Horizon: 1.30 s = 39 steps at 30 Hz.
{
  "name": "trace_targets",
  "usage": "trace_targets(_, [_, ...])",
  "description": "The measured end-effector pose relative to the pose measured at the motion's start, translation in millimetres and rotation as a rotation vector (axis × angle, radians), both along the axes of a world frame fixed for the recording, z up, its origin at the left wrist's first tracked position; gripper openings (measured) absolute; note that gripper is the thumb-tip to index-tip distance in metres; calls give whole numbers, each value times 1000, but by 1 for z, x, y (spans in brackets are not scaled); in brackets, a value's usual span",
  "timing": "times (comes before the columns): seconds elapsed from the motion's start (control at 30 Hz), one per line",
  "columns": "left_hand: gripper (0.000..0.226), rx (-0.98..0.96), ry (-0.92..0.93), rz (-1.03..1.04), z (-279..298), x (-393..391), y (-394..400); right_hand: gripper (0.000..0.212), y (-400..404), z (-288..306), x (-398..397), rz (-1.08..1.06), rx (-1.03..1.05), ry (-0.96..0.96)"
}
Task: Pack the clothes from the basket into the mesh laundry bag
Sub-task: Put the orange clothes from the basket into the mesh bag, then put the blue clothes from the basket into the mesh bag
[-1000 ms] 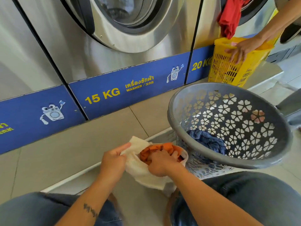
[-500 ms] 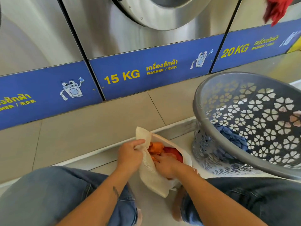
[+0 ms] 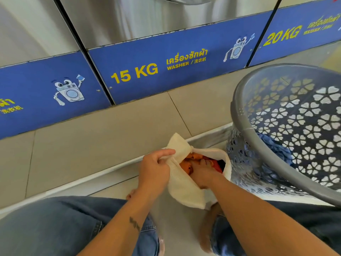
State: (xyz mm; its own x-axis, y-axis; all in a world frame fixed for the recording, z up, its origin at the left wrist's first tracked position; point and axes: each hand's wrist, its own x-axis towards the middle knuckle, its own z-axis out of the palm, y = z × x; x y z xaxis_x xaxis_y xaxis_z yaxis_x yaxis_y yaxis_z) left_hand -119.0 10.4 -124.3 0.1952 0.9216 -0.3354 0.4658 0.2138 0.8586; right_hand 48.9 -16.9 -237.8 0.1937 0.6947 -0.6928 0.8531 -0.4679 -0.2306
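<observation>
The cream mesh laundry bag [image 3: 184, 185] sits on the floor between the person's knees, just beside the grey plastic basket with flower-shaped holes [image 3: 258, 133]. The left hand [image 3: 155, 169] pinches the bag's rim and holds its mouth open. The right hand [image 3: 201, 172] is pushed into the mouth against orange and red clothes [image 3: 191, 159]; whether its fingers grasp them I cannot tell. A blue garment [image 3: 275, 146] lies inside the basket
</observation>
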Motion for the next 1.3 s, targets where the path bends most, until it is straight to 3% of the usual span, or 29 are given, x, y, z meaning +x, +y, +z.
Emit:
trace_targets(0.17, [27, -18, 38, -48, -6, 20, -6, 67, -16, 27, 10, -138, 223, 219])
trace_targets(0.27, [37, -4, 87, -75, -6, 29, -11, 40, -35, 58, 7, -184, 283, 335])
trace_targets(0.4, [42, -38, -110, 129, 21, 44, -6, 52, -58, 102, 11, -25, 330, 349])
trace_targets(0.57, [52, -7, -382, 215, 72, 71, -8, 53, -94, 145, 33, -104, 333, 391])
trace_targets(0.8, [51, 187, -527, 112, 159, 85, 9, 71, -119, 208, 29, -26, 536, 339])
trace_targets(0.93, [52, 311, -557, 76, 198, 88, 23, 69, -107, 243, 40, 8, 706, 310])
trace_targets(1.03, [53, 397, -534, 52, 213, 92, 38, 64, -97, 264, 56, -10, 819, 294])
trace_targets(1.17, [59, 493, -310, -54, 194, 101, 56, 56, -81, 266, 105, -164, 895, 214])
trace_targets(1.23, [60, 492, -205, -97, 167, 109, 56, 54, -71, 251, 140, -265, 850, 140])
trace_targets(1.3, [60, 463, -181, -95, 148, 119, 51, 54, -65, 225, 171, -284, 673, 35])
